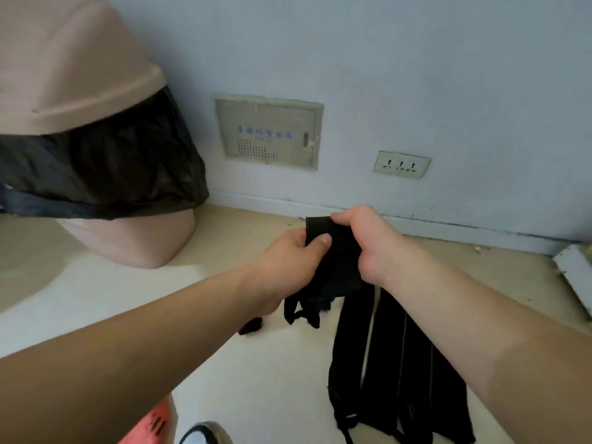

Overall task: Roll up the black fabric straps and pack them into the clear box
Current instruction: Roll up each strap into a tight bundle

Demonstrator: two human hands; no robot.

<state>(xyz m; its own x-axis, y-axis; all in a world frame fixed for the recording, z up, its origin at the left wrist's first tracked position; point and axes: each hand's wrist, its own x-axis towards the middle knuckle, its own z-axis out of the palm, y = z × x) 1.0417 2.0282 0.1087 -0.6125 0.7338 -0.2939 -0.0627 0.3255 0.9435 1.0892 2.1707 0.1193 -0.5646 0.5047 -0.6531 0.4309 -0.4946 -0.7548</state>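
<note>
I hold the top end of a wide black fabric strap [336, 251] in the air above the floor. My left hand [288, 261] pinches its left edge, thumb on top. My right hand [368, 241] grips its right edge with curled fingers. The strap hangs down from my hands. Several more long black straps [400, 363] lie side by side on the floor below my right forearm. A thin black strap loop [301, 312] lies beneath my left hand. No clear box is in view.
A beige swing-lid bin [80, 75] with a black liner bag [105, 174] stands at the left by the wall. A wall panel [269, 133] and a socket plate [401, 164] sit low on the wall. A small dark object [251, 326] lies on the floor. A shoe [205, 435] shows at the bottom edge.
</note>
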